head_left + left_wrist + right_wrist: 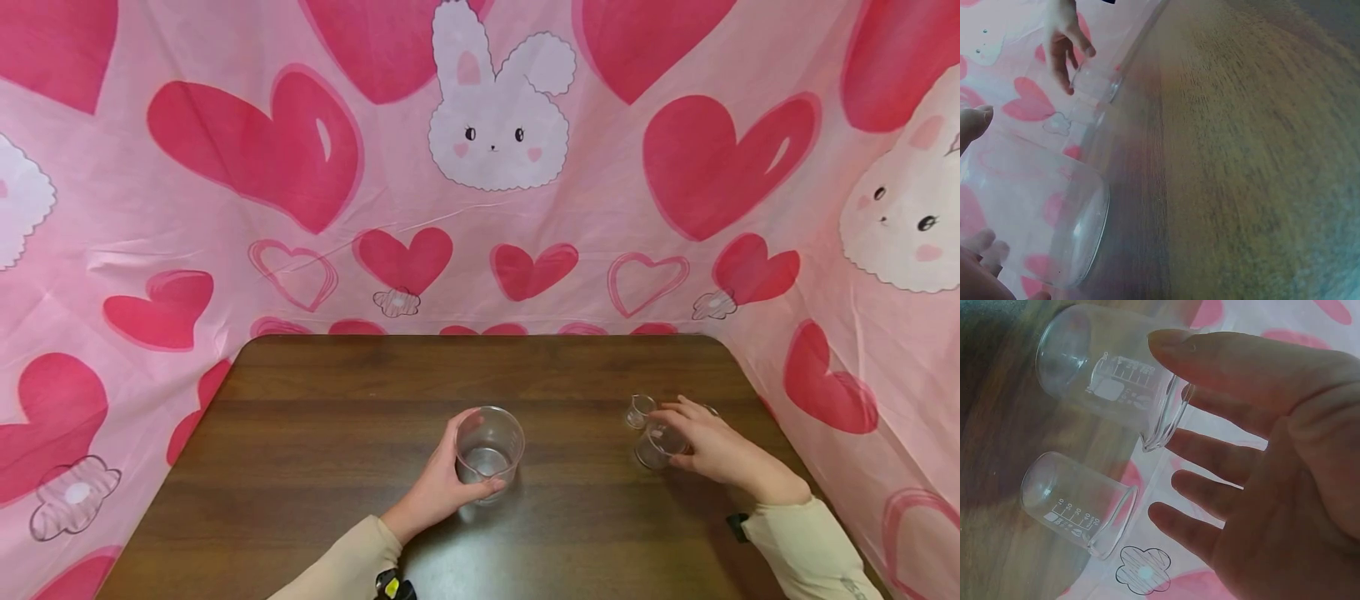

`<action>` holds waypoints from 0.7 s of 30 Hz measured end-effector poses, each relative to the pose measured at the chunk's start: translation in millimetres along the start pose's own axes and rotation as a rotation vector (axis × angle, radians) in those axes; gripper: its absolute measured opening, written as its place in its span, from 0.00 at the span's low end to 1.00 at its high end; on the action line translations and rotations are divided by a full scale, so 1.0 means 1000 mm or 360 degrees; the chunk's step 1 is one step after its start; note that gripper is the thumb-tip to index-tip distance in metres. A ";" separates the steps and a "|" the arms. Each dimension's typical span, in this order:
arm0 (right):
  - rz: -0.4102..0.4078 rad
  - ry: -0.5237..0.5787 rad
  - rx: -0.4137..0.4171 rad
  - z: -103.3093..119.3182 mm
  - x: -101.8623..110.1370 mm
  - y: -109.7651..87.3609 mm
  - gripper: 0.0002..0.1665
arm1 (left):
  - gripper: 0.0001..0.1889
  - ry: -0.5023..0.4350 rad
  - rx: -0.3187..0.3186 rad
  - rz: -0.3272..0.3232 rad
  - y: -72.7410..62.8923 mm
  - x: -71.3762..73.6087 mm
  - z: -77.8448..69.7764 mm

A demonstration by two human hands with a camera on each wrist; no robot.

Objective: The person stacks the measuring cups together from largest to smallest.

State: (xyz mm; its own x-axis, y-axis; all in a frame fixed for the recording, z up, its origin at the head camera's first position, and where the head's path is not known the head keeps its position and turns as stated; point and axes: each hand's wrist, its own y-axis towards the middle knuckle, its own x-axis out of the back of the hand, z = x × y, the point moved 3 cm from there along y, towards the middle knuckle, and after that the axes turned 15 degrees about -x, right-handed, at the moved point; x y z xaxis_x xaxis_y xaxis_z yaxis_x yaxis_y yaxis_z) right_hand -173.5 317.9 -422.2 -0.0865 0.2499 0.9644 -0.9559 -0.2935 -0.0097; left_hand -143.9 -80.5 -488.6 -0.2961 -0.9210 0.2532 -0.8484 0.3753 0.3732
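My left hand holds a large clear glass beaker, its thumb across the near side and its fingers round the left side. The beaker stands upright near the table's middle. At the right, my right hand is at the rim of a medium beaker. In the right wrist view its fingers are fairly straight, the thumb over one side and the index finger by the rim; firm contact cannot be told. A smaller beaker with white scale marks stands just behind the medium one.
Part of another glass rim shows beyond the right hand, mostly hidden. The brown wooden table has rounded far corners. Pink cloth with hearts and rabbits hangs around its back and sides.
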 end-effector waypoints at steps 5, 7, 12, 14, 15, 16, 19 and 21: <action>-0.0027 -0.0003 -0.0008 -0.002 0.000 0.001 0.35 | 0.51 -0.0015 0.0007 -0.0001 0.000 0.000 -0.001; -0.0026 -0.0006 -0.0026 -0.002 0.000 0.001 0.35 | 0.51 -0.0019 0.0010 -0.0001 0.000 0.000 -0.001; -0.0007 0.0001 -0.0051 -0.002 0.000 0.000 0.36 | 0.51 -0.0023 0.0012 0.0004 0.000 0.000 -0.001; -0.0011 0.0006 -0.0044 -0.003 0.000 0.000 0.36 | 0.51 -0.0022 0.0011 0.0008 0.000 0.000 0.000; -0.0017 0.0007 -0.0039 -0.003 0.000 0.000 0.35 | 0.51 -0.0021 0.0009 0.0008 0.000 0.000 0.000; -0.0028 0.0011 -0.0030 -0.003 -0.001 0.000 0.35 | 0.51 -0.0019 0.0007 0.0009 0.000 0.000 0.000; -0.0047 0.0009 -0.0029 -0.003 -0.002 0.001 0.34 | 0.51 -0.0018 0.0007 0.0012 0.000 0.000 0.000; -0.0060 0.0005 -0.0038 -0.002 -0.002 0.001 0.34 | 0.51 -0.0017 0.0002 0.0012 0.000 0.000 0.000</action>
State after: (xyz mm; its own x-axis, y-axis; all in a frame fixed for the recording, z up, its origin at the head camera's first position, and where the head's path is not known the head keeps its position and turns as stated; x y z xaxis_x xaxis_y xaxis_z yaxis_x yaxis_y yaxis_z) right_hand -175.4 319.1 -424.9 -0.0514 0.2630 0.9634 -0.9648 -0.2621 0.0201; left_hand -144.0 -80.7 -488.9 -0.3068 -0.9193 0.2466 -0.8468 0.3820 0.3702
